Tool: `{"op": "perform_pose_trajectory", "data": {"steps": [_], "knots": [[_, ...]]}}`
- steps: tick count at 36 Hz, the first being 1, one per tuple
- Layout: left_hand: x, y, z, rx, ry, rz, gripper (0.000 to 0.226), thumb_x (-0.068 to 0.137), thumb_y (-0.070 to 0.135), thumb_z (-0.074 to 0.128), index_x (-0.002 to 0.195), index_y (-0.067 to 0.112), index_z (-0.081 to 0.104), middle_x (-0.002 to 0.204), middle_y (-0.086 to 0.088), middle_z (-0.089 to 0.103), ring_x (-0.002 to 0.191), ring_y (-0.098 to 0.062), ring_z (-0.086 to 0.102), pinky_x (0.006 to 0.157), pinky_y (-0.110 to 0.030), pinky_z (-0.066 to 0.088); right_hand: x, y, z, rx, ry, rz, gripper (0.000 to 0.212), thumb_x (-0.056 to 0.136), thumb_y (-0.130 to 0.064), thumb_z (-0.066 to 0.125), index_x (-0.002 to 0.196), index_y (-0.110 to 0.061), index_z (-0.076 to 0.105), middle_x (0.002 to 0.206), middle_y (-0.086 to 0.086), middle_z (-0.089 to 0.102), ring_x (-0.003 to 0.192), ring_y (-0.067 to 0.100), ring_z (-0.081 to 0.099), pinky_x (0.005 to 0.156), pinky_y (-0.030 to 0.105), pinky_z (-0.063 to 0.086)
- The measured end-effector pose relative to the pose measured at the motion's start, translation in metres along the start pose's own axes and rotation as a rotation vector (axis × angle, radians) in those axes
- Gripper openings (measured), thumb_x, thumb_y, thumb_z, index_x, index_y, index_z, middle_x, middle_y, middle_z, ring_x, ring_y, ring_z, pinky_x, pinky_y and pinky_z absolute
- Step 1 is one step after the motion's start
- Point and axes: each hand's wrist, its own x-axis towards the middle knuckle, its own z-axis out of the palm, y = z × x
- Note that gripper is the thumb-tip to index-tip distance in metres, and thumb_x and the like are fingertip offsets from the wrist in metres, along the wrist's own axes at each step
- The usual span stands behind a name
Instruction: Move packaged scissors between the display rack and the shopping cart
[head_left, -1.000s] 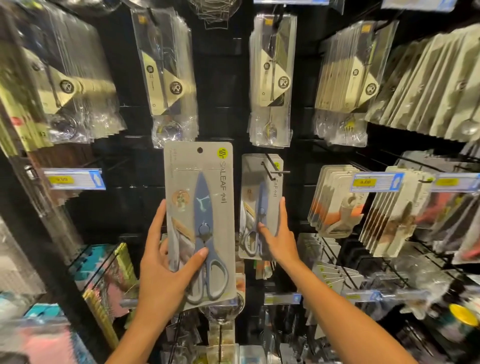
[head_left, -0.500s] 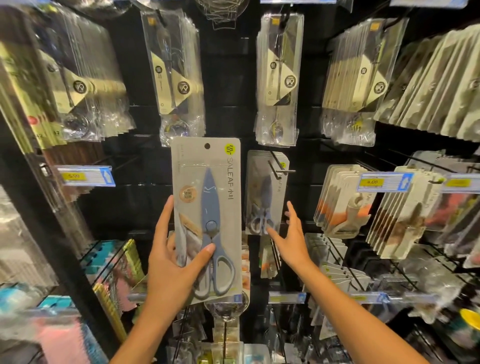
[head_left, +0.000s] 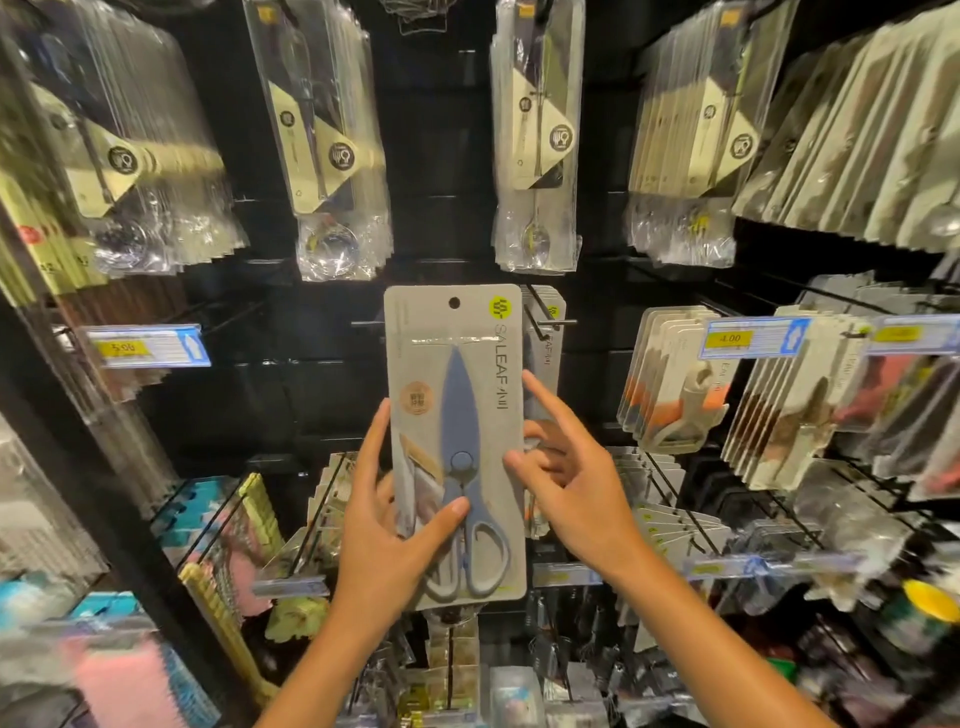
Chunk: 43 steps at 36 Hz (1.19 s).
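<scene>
Upright, the scissors pack (head_left: 454, 395) points blade-tip up between both hands (head_left: 387, 540).

I see a black slatted wall panel (head_left: 441, 171) studded with wire hooks (head_left: 675, 483), blue-edged price tags (head_left: 756, 338) and hanging packaged utensils (head_left: 537, 135).
</scene>
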Motion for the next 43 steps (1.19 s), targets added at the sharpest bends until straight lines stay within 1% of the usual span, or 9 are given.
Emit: {"op": "perform_pose_trajectory", "data": {"steps": [3,5,9,11,14,17,27,36,43], "knots": [[-0.003,-0.007,0.005,0.002,-0.064,-0.035,0.106,0.077,0.015,0.085,0.154,0.052,0.024,0.158,0.017,0.041,0.133,-0.017,0.057,0.099,-0.043,0.057,-0.01,0.009,-0.007,0.024,0.023,0.042,0.074,0.097,-0.002,0.062,0.154,-0.041,0.034,0.113,-0.005,0.073,0.082,0.049,0.062,0.085,0.061,0.055],[-0.004,-0.012,0.009,0.0,-0.136,-0.069,0.109,0.078,0.018,0.086,0.154,0.055,0.018,0.159,0.014,0.039,0.137,-0.019,0.053,0.102,-0.046,0.055,-0.017,0.017,-0.012,0.015,0.032,0.063,0.075,0.097,-0.003,0.063,0.153,-0.044,0.034,0.113,-0.003,0.073,0.083,0.052,0.06,0.086,0.063,0.054],[-0.002,-0.023,0.018,0.014,-0.247,-0.161,0.114,0.076,0.032,0.089,0.151,0.065,0.009,0.145,-0.017,0.053,0.125,-0.033,0.061,0.101,-0.049,0.055,-0.028,0.028,-0.023,-0.033,0.076,0.13,0.074,0.097,-0.008,0.065,0.15,-0.051,0.036,0.114,-0.001,0.072,0.085,0.036,0.07,0.089,0.054,0.058],[0.0,-0.027,0.024,0.028,-0.288,-0.18,0.116,0.078,0.027,0.088,0.149,0.067,0.005,0.148,-0.011,0.052,0.128,-0.026,0.06,0.103,-0.047,0.055,-0.031,0.032,-0.028,-0.041,0.09,0.154,0.073,0.097,-0.009,0.065,0.149,-0.051,0.037,0.116,0.001,0.071,0.09,0.024,0.074,0.091,0.049,0.059],[0.003,-0.029,0.033,0.014,-0.336,-0.182,0.119,0.08,0.021,0.087,0.15,0.065,0.003,0.157,0.014,0.043,0.138,-0.009,0.051,0.109,-0.047,0.05,-0.035,0.034,-0.035,-0.036,0.099,0.166,0.072,0.097,-0.007,0.064,0.151,-0.045,0.036,0.116,-0.003,0.072,0.095,0.02,0.074,0.089,0.043,0.061],[0.009,-0.028,0.04,-0.001,-0.371,-0.179,0.119,0.081,0.019,0.086,0.152,0.063,0.002,0.16,0.02,0.035,0.139,-0.002,0.047,0.109,-0.043,0.05,-0.033,0.036,-0.042,-0.039,0.126,0.16,0.072,0.097,-0.005,0.062,0.153,-0.041,0.034,0.11,-0.004,0.073,0.09,0.021,0.075,0.084,0.038,0.062],[0.026,-0.027,0.05,0.015,-0.409,-0.206,0.121,0.077,0.025,0.088,0.154,0.059,0.002,0.147,0.02,0.052,0.129,-0.004,0.058,0.105,-0.046,0.053,-0.021,0.037,-0.055,-0.029,0.144,0.141,0.068,0.098,-0.005,0.061,0.153,-0.035,0.037,0.108,-0.003,0.075,0.085,0.023,0.074,0.085,0.033,0.061],[0.043,-0.038,0.055,0.07,-0.464,-0.252,0.12,0.081,0.033,0.085,0.155,0.056,-0.007,0.158,0.021,0.038,0.135,-0.001,0.051,0.109,-0.041,0.049,-0.005,0.053,-0.061,-0.087,0.111,0.135,0.068,0.099,-0.008,0.062,0.154,-0.038,0.035,0.111,-0.005,0.074,0.09,0.021,0.075,0.084,0.027,0.06],[0.079,-0.059,0.062,0.132,-0.523,-0.335,0.11,0.092,0.028,0.074,0.155,0.05,-0.014,0.154,0.001,0.047,0.129,-0.015,0.06,0.097,-0.025,0.055,0.021,0.067,-0.061,-0.222,-0.054,0.198,0.089,0.097,-0.015,0.066,0.158,-0.043,0.008,0.126,-0.025,0.056,0.104,-0.008,0.065,0.088,0.017,0.055]]}}
